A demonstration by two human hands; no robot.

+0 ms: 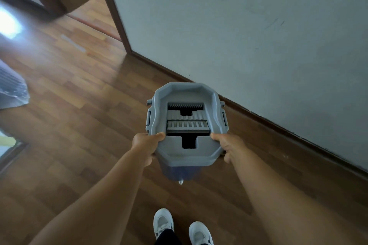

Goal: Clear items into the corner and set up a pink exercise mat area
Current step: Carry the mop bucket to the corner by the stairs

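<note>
The left hand's fingers (pixel 159 135) are curling over the near left edge of the bucket (pixel 187 156), the thumb lying on top of the rim and the rest hidden underneath. The right hand's fingers (pixel 216 136) are gripping the near right edge the same way, thumb on the rim, the others wrapping below it. The left hand (pixel 146 145) and right hand (pixel 230 148) are holding the bucket between them in the centre of the frame, out in front of the person and over the wooden floor (pixel 79 117). The bucket is grey on top, with slotted wringer parts set into it, and bluish lower down. Both bare forearms are reaching up to it from the lower corners of the frame. White shoes (pixel 163 223) are showing at the bottom centre. Just right of the bucket a dark skirting (pixel 278 125) is running diagonally under a pale wall (pixel 239 26). A doorway (pixel 93 16) is opening in the upper left, and striped cloth (pixel 12 87) is lying at the left edge.
</note>
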